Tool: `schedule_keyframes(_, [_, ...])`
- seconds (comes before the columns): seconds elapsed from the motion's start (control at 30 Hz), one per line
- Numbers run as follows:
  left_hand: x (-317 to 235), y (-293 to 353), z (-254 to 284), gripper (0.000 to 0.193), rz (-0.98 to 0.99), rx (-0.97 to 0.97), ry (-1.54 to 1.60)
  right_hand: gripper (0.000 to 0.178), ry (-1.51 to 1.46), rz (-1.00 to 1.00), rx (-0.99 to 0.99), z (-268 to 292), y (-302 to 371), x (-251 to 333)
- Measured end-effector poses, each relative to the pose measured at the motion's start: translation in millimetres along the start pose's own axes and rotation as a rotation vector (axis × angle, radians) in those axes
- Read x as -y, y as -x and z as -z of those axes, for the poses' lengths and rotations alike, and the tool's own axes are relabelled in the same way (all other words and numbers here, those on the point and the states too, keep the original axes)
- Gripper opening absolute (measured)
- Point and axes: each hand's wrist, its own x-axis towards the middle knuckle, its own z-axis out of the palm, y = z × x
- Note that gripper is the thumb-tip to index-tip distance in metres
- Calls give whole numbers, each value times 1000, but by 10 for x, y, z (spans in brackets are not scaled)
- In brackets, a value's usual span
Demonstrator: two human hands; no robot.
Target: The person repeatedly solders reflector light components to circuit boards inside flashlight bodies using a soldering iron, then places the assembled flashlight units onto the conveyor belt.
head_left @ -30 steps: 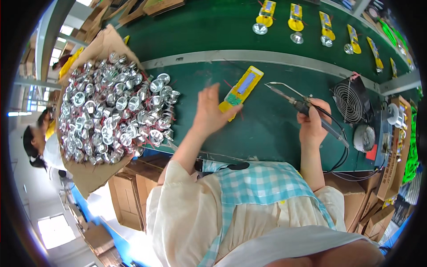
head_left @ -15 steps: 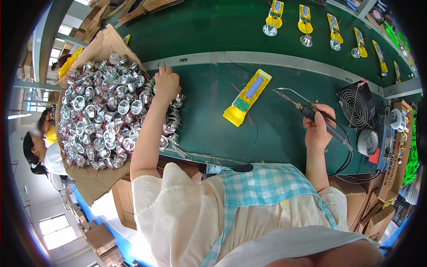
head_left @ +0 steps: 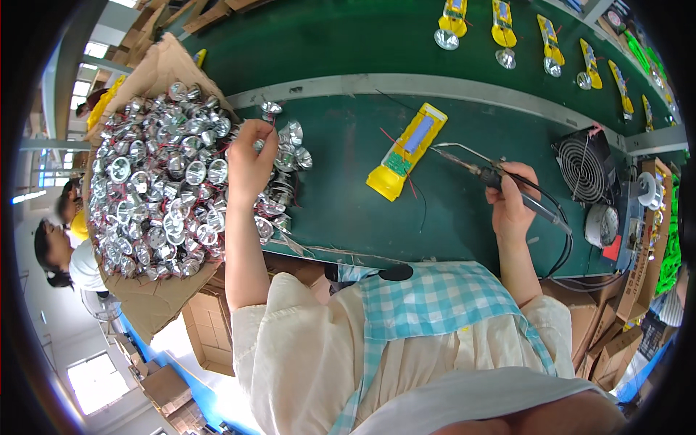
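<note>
My left hand (head_left: 250, 161) is closed in a pinch at the right side of the reflector pile. A silver lamp reflector (head_left: 270, 108) stands up from its fingertips, apparently gripped by its wire end. Several more reflectors (head_left: 293, 151) lie on the bench beside that hand. In my right hand (head_left: 516, 199) is a soldering iron (head_left: 542, 210) with a thin bent metal tube alongside, its tip pointing left. Just left of the tip lies a yellow lamp housing (head_left: 384, 183), carrying a green circuit board (head_left: 397, 164), a blue-violet battery (head_left: 419, 135) and loose red and black wires.
An open cardboard box (head_left: 156, 301) heaped with reflectors stands on the left. Beyond a grey metal rail (head_left: 348, 85), yellow housings with reflectors line a green surface. At right are a black fan (head_left: 586, 168), a round metal tin (head_left: 601, 225) and the iron's cable. People sit at far left.
My left hand has drawn back toward me and left, now with a reflector raised at its fingertips. The soldering iron has shifted slightly left, its tip closer to the yellow housing.
</note>
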Motion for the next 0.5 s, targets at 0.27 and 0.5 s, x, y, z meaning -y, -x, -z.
schedule_keyframes(0.27, [-664,476,-705,7,-105,51,-33,15,158,-104,120,-212,113,-57])
schedule_keyframes(0.5, [-636,514,-1000,7,-176,46,-35,17,221,-120,160,-213,125,-130])
